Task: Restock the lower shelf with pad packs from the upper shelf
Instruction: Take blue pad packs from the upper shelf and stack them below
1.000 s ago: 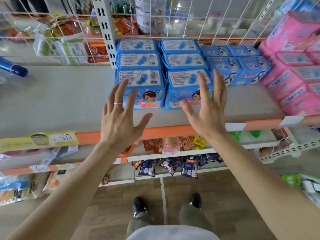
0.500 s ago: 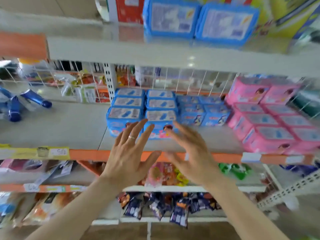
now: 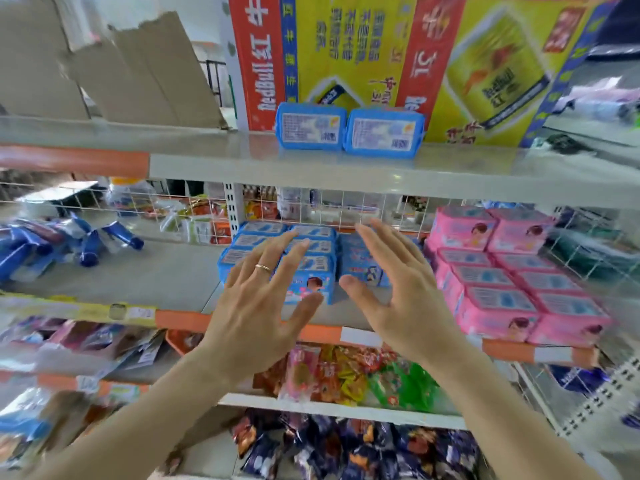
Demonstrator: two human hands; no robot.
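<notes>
Blue plastic wraps the two pad packs on the upper shelf (image 3: 242, 157), in the upper middle of the frame. The left pack (image 3: 310, 128) and the right pack (image 3: 382, 133) stand side by side, touching, with their barcode labels facing out. A big red-and-yellow carton (image 3: 346, 57) rises right behind them, and torn cardboard (image 3: 138, 74) stands in the upper left.

One level down, on the lower shelf (image 3: 166, 275), a blue stack (image 3: 249, 240) of similar packs fills the centre in rows. Pink packs (image 3: 502, 271) are ranked just beside it to the right. Blue tubes (image 3: 69, 244) lie loose, well apart from it, at the left edge.

Both hands are raised in front of that blue stack, in the middle of the frame, backs towards the camera. The left hand (image 3: 256, 306) has its fingers fanned wide and straight, with a thin ring (image 3: 263, 267) on one of them, and it holds nothing. The right hand (image 3: 398, 292) is just as splayed and just as empty, its thumb pointing in towards the left one. The two hands are near each other but apart. From here the fingertips seem to hover short of the stack, though the blur makes that hard to settle.

Bright snack packets (image 3: 346, 372) crowd the shelves towards the bottom of the frame.
</notes>
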